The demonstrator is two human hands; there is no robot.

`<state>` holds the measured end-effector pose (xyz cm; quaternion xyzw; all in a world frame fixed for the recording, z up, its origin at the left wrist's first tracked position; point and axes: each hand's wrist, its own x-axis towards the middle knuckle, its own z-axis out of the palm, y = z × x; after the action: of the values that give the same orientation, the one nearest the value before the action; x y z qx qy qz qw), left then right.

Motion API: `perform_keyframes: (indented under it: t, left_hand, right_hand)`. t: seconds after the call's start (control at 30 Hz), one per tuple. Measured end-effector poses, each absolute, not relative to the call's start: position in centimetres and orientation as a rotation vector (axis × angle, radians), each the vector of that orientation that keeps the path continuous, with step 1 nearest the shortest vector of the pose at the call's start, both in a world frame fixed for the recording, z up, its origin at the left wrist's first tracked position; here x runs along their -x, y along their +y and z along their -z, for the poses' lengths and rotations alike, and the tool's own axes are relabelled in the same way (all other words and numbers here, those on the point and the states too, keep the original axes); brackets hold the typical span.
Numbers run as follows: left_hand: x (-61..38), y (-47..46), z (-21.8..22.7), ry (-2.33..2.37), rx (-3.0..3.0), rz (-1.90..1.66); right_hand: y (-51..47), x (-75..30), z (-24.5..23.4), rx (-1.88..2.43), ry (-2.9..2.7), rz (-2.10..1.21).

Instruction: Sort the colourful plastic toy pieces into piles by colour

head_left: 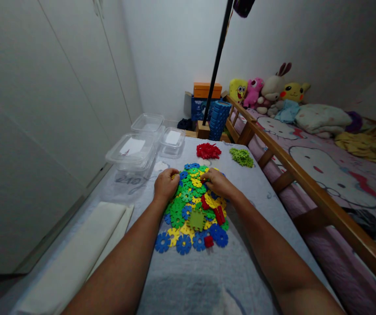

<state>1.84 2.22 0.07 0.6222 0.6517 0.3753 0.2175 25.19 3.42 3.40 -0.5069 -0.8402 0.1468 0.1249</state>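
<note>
A heap of plastic snowflake building discs (188, 194) in blue, green and yellow lies on the cloth-covered table. At its far left edge is my left hand (166, 186), with fingers curled in against the discs; a bit of yellow shows by the fingertips. My right hand (219, 183) reaches into the far right side of the heap, its thumb and fingers pinched at a small red plastic piece. Among the discs nearer me lie a green square piece (196, 220), a red connector piece (219, 215) and a small red block (208, 241).
Beyond the heap are a red pile of pieces (208, 151) and a light green pile (241, 157). Clear plastic boxes (132, 153) stand at the back left. Folded white material (86, 249) lies at the left; a wooden bed rail (293, 192) runs along the right.
</note>
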Motion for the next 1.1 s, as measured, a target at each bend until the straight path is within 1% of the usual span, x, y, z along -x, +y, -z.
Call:
perform_keyframes:
  t: [0.1,0.23,0.47,0.57,0.7,0.87,1.1]
  left_hand:
    - [-1.9,2.2,-0.1,1.802,-1.721,-1.042]
    - [-1.9,2.2,-0.1,1.801,-1.712,-1.052]
    - [-1.9,2.3,0.1,1.785,-1.717,-1.069]
    - [-1.9,2.3,0.1,1.788,-1.719,-1.072]
    - [-1.8,2.3,-0.1,1.787,-1.731,-1.066]
    - [-1.9,2.2,-0.1,1.799,-1.767,-1.044]
    - [-1.8,2.3,-0.1,1.801,-1.834,-1.002]
  right_hand:
    - [3.3,-24.5,-2.8,1.561,-2.444,-0.310]
    - [2.8,-24.5,-3.0,1.570,-2.492,-0.277]
    - [1.9,-25.1,-4.5,1.424,-2.576,-0.422]
    - [1.9,-25.4,-4.8,1.309,-2.511,-0.528]
    - [2.4,-26.2,-4.8,1.212,-2.213,-0.728]
    - [3.8,-26.7,-4.3,1.154,-1.680,-1.107]
    - [8.2,-27.4,-3.5,1.247,-1.176,-1.073]
